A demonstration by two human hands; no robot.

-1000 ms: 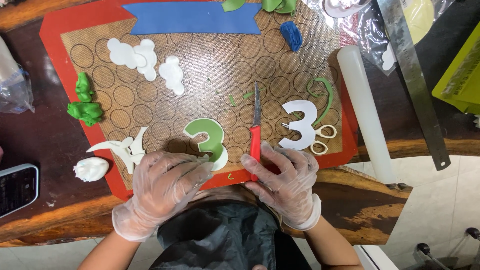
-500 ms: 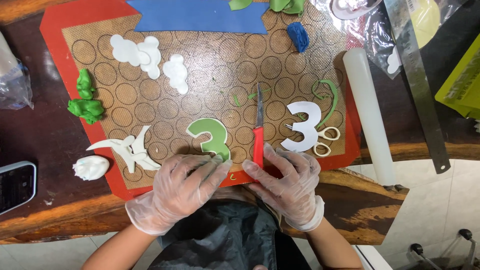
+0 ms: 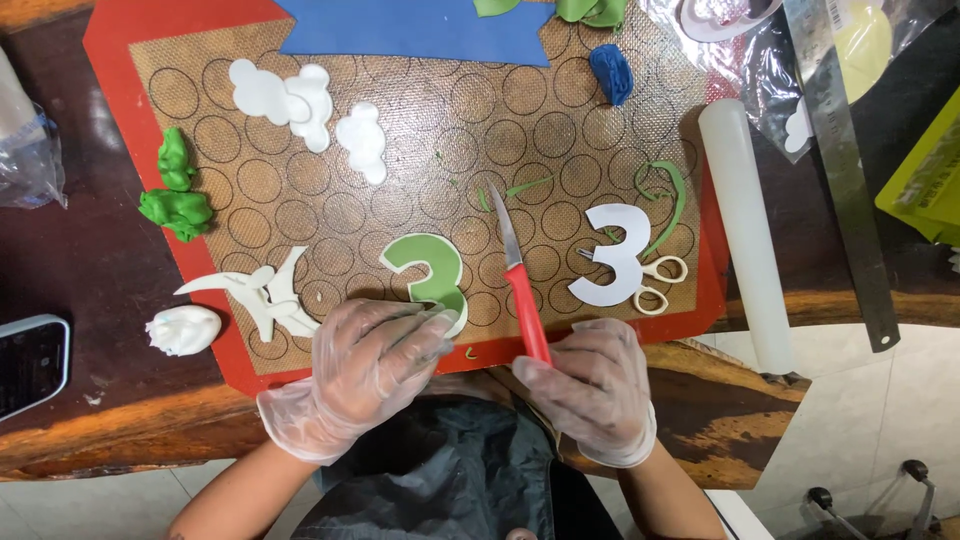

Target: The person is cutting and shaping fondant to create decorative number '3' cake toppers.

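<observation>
The green number three (image 3: 432, 280), a thin cut-out of soft paste, lies flat on the near middle of the baking mat (image 3: 110, 50); it looks light, limp and easily torn or stretched, so it is best slid or lifted from underneath rather than pinched. The gloved left hand (image 3: 365, 370) presses on its near end with fingers nearly flat, hiding that end. The gloved right hand (image 3: 590, 385) is closed around the red handle of the knife (image 3: 520, 280), whose butt is hidden in the fist.

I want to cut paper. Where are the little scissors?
The scissors lie on the baking mat's right side, tucked under the white three, left of the white rolling pin.
</observation>
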